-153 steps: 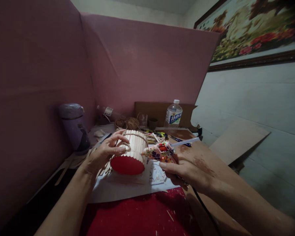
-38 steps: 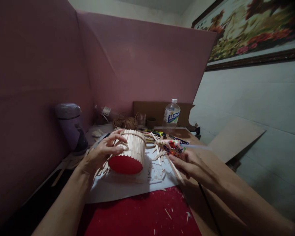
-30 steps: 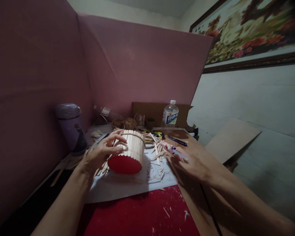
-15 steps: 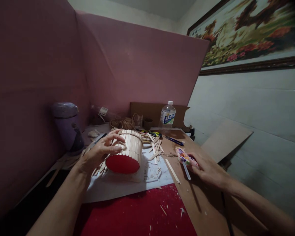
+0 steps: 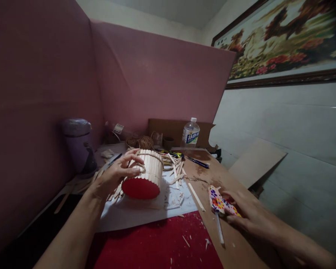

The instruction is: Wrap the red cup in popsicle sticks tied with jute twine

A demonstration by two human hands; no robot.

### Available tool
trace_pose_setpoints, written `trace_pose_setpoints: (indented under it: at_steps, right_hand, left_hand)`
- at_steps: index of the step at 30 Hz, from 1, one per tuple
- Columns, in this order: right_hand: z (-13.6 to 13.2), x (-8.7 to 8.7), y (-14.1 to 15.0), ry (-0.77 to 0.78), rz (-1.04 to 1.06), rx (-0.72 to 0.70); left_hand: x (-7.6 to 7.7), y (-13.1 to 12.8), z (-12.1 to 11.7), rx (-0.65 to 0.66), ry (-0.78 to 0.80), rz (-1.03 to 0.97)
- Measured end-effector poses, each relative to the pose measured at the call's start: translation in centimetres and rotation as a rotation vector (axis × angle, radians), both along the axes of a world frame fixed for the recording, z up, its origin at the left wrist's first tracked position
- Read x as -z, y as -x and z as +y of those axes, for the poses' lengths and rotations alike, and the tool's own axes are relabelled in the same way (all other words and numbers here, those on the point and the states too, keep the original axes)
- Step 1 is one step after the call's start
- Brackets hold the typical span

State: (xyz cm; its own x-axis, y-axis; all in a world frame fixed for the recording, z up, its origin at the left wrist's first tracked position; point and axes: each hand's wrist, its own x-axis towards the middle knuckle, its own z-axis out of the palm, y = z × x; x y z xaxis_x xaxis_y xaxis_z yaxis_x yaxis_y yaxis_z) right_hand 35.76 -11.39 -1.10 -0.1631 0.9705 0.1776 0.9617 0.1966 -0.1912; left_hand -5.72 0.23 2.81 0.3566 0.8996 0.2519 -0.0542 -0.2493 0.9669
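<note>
Nearest thing, at 6 o'clock from the wooden tub, the crimson sheet (image 5: 154,243) is collecting splinters, so wet glue could be picking up grit there. At 4 o'clock the right hand (image 5: 252,215) is gripping the flower-patterned glue gun (image 5: 220,203) by its handle, with a clear glue stick (image 5: 220,229) poking out towards the wearer. I can't make out the nozzle; if it's hot and dripping, it could be marking the brown counter (image 5: 232,243), or tipping over if let go unevenly.

The round tub of pale wooden slats with a red base (image 5: 149,166) is lying tilted over the white paper, and the left hand (image 5: 120,172) is holding its side, fingers curling over. Too loose and it could be rolling; too hard and slats could be popping off. Further out, at 2 o'clock, loose pale sticks (image 5: 177,170) and a dark-blue-handled tool (image 5: 198,162) are lying around, maybe snagging a sleeve or cord.
</note>
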Motion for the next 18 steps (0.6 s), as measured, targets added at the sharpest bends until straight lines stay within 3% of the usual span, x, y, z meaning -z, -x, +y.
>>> trace_pose_setpoints:
  at_steps: [3, 6, 8, 12, 18]
  right_hand:
    - [0.8, -3.6, 2.4, -0.133, -0.047, -0.133]
    - [2.4, -7.5, 8.2, -0.234, 0.060, -0.324]
    - [4.0, -9.1, 12.3, -0.307, 0.099, -0.413]
    - [8.0, -10.3, 18.2, -0.364, 0.033, -0.673]
    - [12.3, -11.6, 21.7, -0.366, -0.310, -0.962]
  left_hand:
    - [0.1, -0.1, -0.1, -0.003, 0.003, -0.022]
    - [0.0, -0.3, -0.3, 0.017, 0.033, -0.095]
    - [-0.1, -0.5, -0.5, 0.057, 0.058, -0.141]
    - [-0.3, -0.6, -0.8, 0.087, 0.078, -0.151]
    - [0.0, -0.6, -0.5, 0.130, 0.050, -0.183]
